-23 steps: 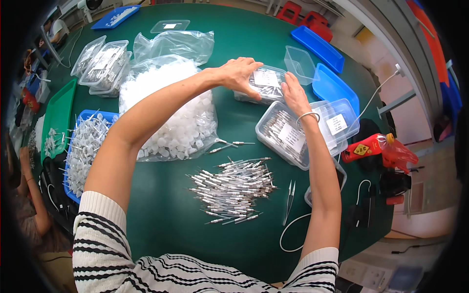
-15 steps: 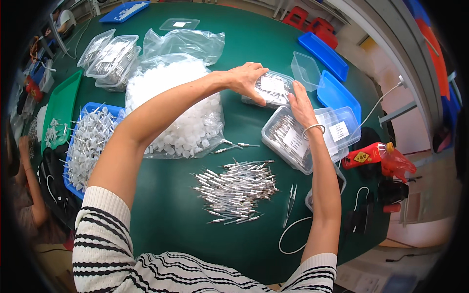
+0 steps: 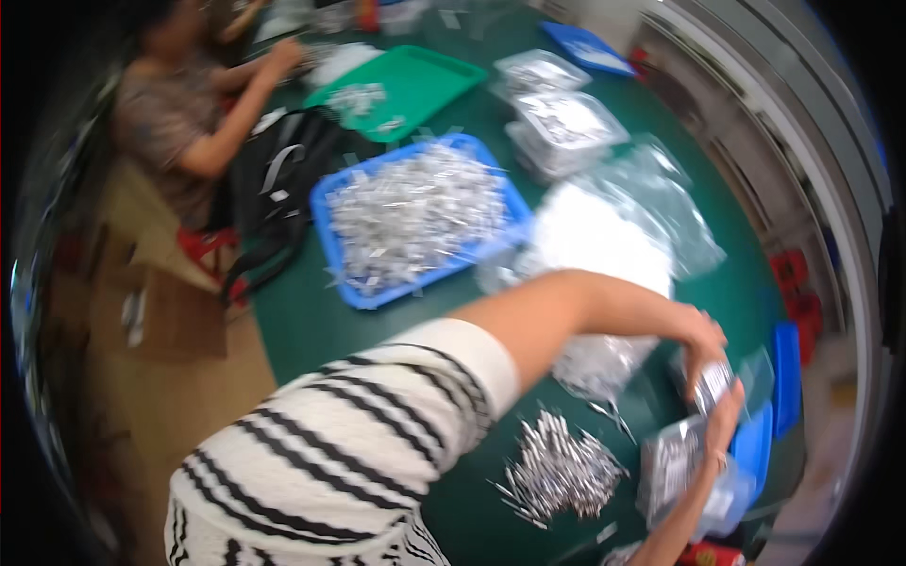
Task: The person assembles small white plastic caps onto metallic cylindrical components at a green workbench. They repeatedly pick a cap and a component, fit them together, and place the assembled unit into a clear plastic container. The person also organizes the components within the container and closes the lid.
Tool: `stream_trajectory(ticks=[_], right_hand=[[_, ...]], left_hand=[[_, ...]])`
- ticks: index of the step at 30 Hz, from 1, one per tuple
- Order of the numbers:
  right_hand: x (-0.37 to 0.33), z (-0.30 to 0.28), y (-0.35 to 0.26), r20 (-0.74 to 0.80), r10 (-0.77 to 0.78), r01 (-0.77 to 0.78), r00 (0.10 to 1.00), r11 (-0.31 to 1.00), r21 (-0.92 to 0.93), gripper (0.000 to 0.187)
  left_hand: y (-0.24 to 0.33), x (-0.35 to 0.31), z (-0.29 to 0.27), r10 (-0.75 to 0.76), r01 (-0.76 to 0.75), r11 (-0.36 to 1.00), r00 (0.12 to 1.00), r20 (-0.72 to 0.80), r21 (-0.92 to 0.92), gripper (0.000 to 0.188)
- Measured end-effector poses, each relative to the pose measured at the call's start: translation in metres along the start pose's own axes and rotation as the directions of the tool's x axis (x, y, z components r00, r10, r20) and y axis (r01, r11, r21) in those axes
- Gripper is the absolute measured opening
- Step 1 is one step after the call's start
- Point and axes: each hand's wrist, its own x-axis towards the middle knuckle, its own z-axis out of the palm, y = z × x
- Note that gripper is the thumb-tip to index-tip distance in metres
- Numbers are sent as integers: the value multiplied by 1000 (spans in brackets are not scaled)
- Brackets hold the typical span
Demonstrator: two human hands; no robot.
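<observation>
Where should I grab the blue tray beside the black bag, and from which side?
Probably by the rim of the blue tray, one hand at each short end, coming from your side, since its long near edge faces you. It's shallow and heaped with loose white pieces, so hold it level; watch the clear plastic at its near right corner.

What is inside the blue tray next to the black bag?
The blue tray holds a heap of small whitish, translucent pieces, some poking past its rim. The heap covers the tray's bottom, and blur hides finer detail.
</observation>
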Motion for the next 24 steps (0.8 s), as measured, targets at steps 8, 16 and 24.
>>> stream_trajectory(ticks=[8,16,24], right_hand=[[9,-4,-8,58,6,-6,998,1000,-9,54],[33,9,54,71,19,-21,997,999,31,52],[21,0,-12,68,7,-3,998,998,-68,52]], left_hand=[[1,6,31,-69,40,982,986,-153,-183,120],[-2,34,23,-39,36,998,997,-61,-53,129],[-4,82,52,-133,161,974,975,-176,158,70]])
